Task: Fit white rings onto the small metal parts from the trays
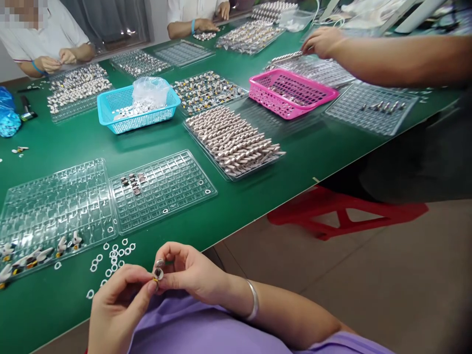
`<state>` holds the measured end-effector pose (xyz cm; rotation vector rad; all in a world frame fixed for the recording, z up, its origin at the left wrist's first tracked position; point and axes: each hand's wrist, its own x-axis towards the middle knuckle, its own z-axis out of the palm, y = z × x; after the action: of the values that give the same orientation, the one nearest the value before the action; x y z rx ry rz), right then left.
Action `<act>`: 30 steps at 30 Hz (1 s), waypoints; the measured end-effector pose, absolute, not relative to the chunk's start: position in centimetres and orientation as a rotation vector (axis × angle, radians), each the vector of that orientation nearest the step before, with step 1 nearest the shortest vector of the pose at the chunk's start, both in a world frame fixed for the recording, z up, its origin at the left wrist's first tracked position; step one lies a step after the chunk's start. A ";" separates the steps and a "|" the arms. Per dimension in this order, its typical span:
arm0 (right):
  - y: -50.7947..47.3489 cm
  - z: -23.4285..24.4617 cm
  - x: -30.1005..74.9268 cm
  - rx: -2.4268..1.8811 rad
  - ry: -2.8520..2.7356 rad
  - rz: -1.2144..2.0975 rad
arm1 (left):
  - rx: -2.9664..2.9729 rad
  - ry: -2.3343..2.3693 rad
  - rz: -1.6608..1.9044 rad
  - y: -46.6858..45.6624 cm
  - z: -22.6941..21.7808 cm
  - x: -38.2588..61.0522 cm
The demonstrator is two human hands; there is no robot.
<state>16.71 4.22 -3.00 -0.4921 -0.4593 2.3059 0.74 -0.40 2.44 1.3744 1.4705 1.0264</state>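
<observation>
Over my lap at the table's near edge, both my hands meet on a small round metal part. My left hand pinches it from the left with thumb and forefinger. My right hand, a silver bangle on its wrist, closes its fingertips on the same part from the right. Several loose white rings lie on the green table just beyond my hands. Behind them sit a clear tray holding a few dark round parts and a clear tray with white pieces at its near edge.
A tray of beige pieces, a blue basket with a plastic bag and a pink basket stand mid-table. A co-worker's arm reaches over trays at the right. Two more people sit on the far side. A red stool stands on the floor.
</observation>
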 end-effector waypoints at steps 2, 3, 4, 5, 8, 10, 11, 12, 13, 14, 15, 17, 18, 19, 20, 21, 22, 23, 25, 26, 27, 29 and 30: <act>4.2 -2.8 16.8 -0.520 -0.493 2.293 | 1.299 1.474 0.984 -0.3 2.3 0.6; 4.2 -2.7 16.8 -0.544 -0.516 2.283 | 1.263 1.472 0.971 -0.3 2.3 0.6; 4.2 -2.5 16.9 -0.571 -0.542 2.273 | 1.229 1.466 0.966 -0.2 2.2 0.6; 4.2 -2.4 17.0 -0.593 -0.571 2.262 | 1.196 1.458 0.967 -0.2 2.2 0.6; 4.1 -2.2 17.1 -0.627 -0.647 2.232 | 1.101 1.417 0.989 -0.2 1.9 0.8; 4.1 -2.2 17.1 -0.622 -0.669 2.217 | 1.025 1.383 1.010 -0.2 1.7 0.9; 4.0 -2.3 17.1 -0.614 -0.675 2.214 | 0.985 1.367 1.019 -0.2 1.6 1.0; 4.0 -2.3 17.0 -0.603 -0.679 2.213 | 0.947 1.356 1.029 -0.2 1.5 1.0; 4.0 -2.3 17.0 -0.593 -0.680 2.213 | 0.914 1.347 1.040 -0.2 1.4 1.1; 4.0 -2.3 16.9 -0.583 -0.680 2.212 | 0.885 1.341 1.054 -0.2 1.3 1.3; 4.0 -2.2 16.9 -0.574 -0.682 2.210 | 0.858 1.338 1.070 -0.2 1.3 1.4; 4.0 -2.1 16.8 -0.556 -0.680 2.205 | 0.807 1.336 1.096 -0.2 1.4 1.7; 4.0 -2.0 16.8 -0.547 -0.679 2.205 | 0.780 1.331 1.105 -0.1 1.5 1.9; 4.1 -2.0 16.8 -0.539 -0.677 2.207 | 0.754 1.327 1.108 -0.1 1.5 2.0; 4.1 -2.0 16.8 -0.533 -0.679 2.210 | 0.730 1.325 1.107 -0.2 1.6 2.1; 4.1 -2.0 16.8 -0.526 -0.683 2.218 | 0.717 1.323 1.106 -0.2 1.6 2.1; 4.1 -2.0 16.8 -0.515 -0.689 2.227 | 0.712 1.323 1.103 -0.3 1.6 2.1; 4.2 -2.0 16.8 -0.499 -0.699 2.237 | 0.717 1.326 1.102 -0.3 1.6 2.0; 4.3 -2.1 16.8 -0.468 -0.725 2.251 | 0.743 1.342 1.094 -0.4 1.4 1.9; 4.3 -2.1 16.8 -0.461 -0.739 2.252 | 0.760 1.349 1.089 -0.5 1.3 1.8; 4.3 -2.1 16.9 -0.460 -0.753 2.250 | 0.777 1.353 1.080 -0.5 1.2 1.8; 4.3 -2.1 16.9 -0.478 -0.792 2.234 | 0.815 1.359 1.063 -0.5 1.0 1.7; 4.3 -2.1 17.0 -0.490 -0.814 2.221 | 0.840 1.362 1.055 -0.5 1.0 1.7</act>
<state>17.00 4.34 -2.13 -0.4897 -0.8136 2.2213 1.70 -0.48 1.04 0.8401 1.3623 1.0553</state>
